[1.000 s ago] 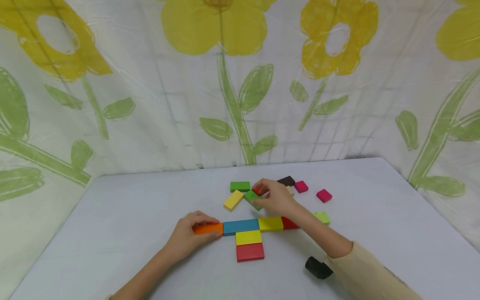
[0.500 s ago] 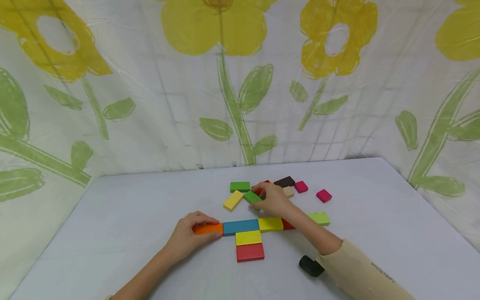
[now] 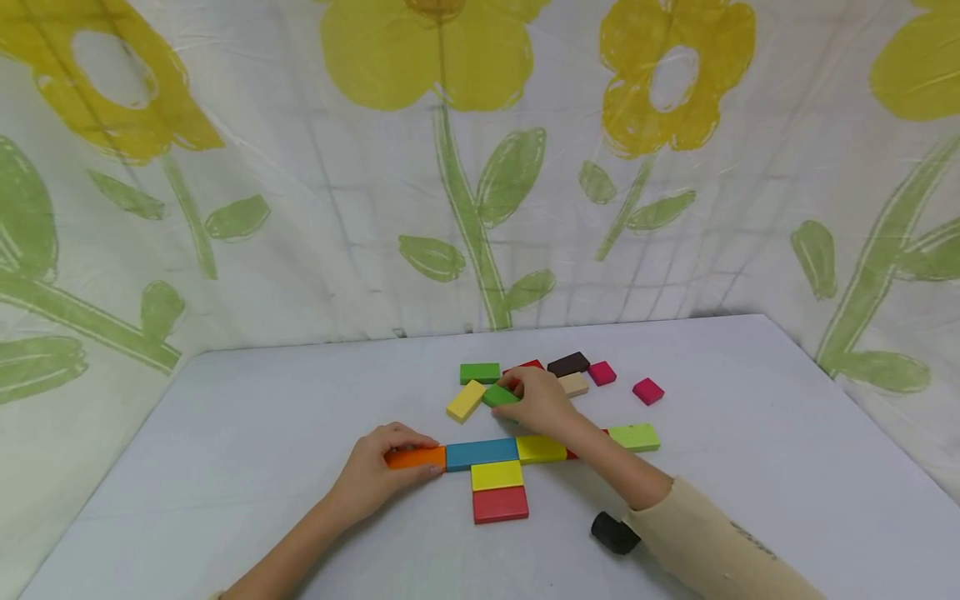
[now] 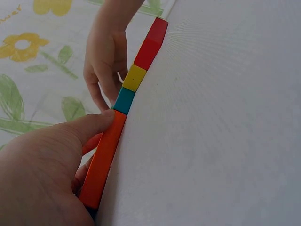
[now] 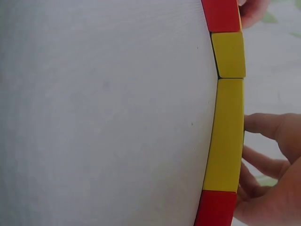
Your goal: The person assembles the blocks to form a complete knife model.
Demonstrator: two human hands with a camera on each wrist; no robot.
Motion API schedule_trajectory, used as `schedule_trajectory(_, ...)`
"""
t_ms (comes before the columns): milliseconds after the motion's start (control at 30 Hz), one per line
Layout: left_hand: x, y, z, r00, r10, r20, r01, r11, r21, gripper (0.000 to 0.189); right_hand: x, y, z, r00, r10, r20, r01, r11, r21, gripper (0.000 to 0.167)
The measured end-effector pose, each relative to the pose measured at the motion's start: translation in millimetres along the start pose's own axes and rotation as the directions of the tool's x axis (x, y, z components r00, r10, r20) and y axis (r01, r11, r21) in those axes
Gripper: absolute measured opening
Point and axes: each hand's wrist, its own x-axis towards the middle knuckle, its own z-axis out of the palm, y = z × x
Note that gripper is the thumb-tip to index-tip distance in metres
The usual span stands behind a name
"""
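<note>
On white table: row of blocks across middle; loose blocks nearer far edge, two pink blocks toward far right corner.

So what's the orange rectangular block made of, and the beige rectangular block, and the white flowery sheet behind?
The orange rectangular block: probably satin-painted wood, from its smooth, even colour and crisp edges; plastic is possible. The beige rectangular block: maybe bare wood, from its matt tan colour, but no grain shows. The white flowery sheet: thin cloth or plastic, judging by its wrinkles and faint sheen.
</note>
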Motion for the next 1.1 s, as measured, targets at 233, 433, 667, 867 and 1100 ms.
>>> schedule_trajectory(233, -0.1, -0.4, 0.5, 1.000, 0.016, 0.005, -0.016, 1.000, -0.010, 0.022, -5.3, 0, -7, 1.000, -0.015, 0.012, 0.015, 1.000, 0.015, 0.035)
schedule_trajectory(433, 0.4, -0.6, 0.5, 1.000, 0.017, 0.004, -0.017, 1.000, -0.011, 0.022, -13.7, -1, -16, 0.998, -0.059, 0.022, 0.058, 0.998, 0.025, 0.034)
schedule_trajectory(667, 0.1, -0.7, 0.2, 1.000, 0.007, 0.006, -0.007, 1.000, -0.016, 0.022, -29.3, -5, -24, 0.992, -0.105, 0.074, 0.101, 0.994, 0.050, 0.034)
schedule_trajectory(867, 0.1, -0.1, 0.1, 1.000, 0.011, 0.003, -0.011, 1.000, -0.018, 0.022, -46.3, -14, -29, 0.990, -0.096, 0.107, 0.090, 0.994, 0.060, 0.034)
schedule_trajectory(1100, 0.0, 0.1, 0.6, 1.000, 0.016, 0.002, -0.016, 1.000, -0.020, 0.022, -63.3, -18, -29, 0.974, -0.139, 0.176, 0.130, 0.989, 0.065, 0.035)
